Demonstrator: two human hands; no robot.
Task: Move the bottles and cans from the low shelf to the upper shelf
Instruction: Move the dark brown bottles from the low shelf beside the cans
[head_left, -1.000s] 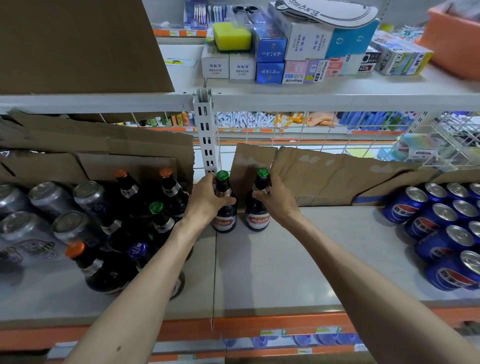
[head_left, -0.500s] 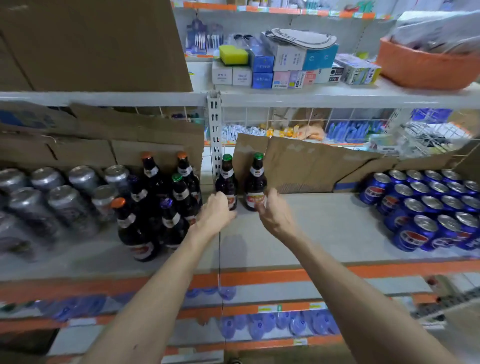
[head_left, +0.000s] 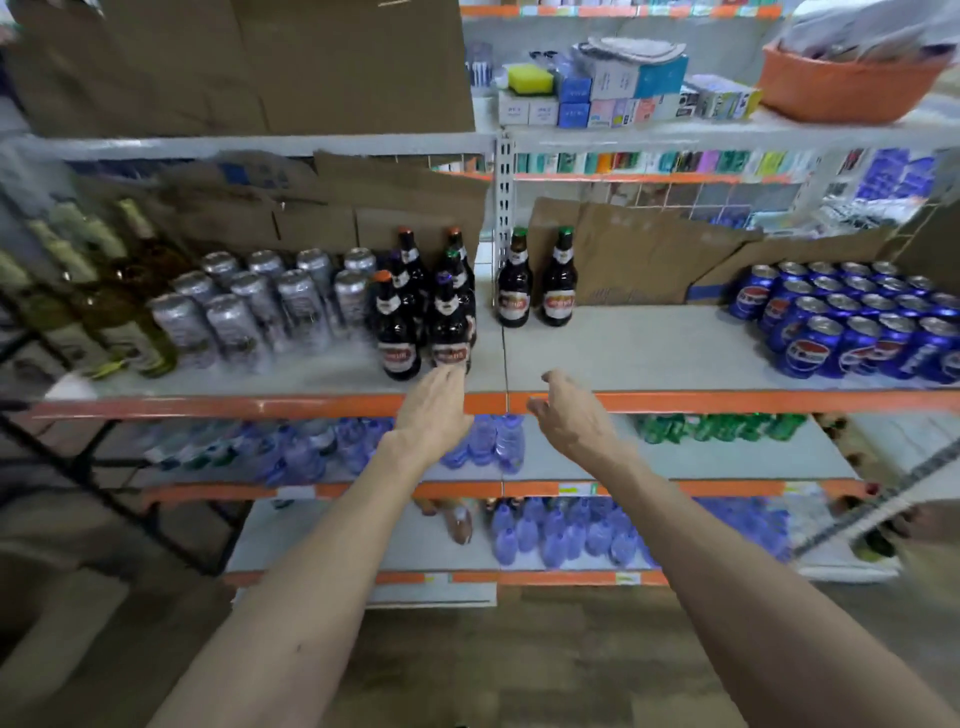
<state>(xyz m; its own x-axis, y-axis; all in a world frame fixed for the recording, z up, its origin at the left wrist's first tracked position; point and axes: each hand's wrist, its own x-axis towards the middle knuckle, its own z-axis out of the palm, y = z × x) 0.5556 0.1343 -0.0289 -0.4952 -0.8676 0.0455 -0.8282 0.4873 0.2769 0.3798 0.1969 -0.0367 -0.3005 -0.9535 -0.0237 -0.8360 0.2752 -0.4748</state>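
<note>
Two dark green-capped bottles (head_left: 537, 283) stand upright side by side at the back of the upper shelf (head_left: 649, 353), just right of the white upright post. My left hand (head_left: 434, 410) and my right hand (head_left: 574, 415) hover empty in front of that shelf's orange front edge, fingers spread, well clear of the two bottles. A cluster of several dark bottles (head_left: 421, 306) stands left of the post. Below, blue plastic bottles (head_left: 488, 441) sit on a lower shelf, and more blue bottles (head_left: 571, 535) on the lowest one.
Silver cans (head_left: 260, 306) and pale glass bottles (head_left: 104, 291) fill the left part of the shelf. Blue cola cans (head_left: 852, 322) crowd its right end. Cardboard sheets (head_left: 649, 254) line the back. Green bottles (head_left: 717, 426) sit lower right. An orange basket (head_left: 841, 88) rests on top.
Both hands have let go of the two green-capped bottles and drawn back toward me. The view has pulled away and dropped, so lower shelves now show.
</note>
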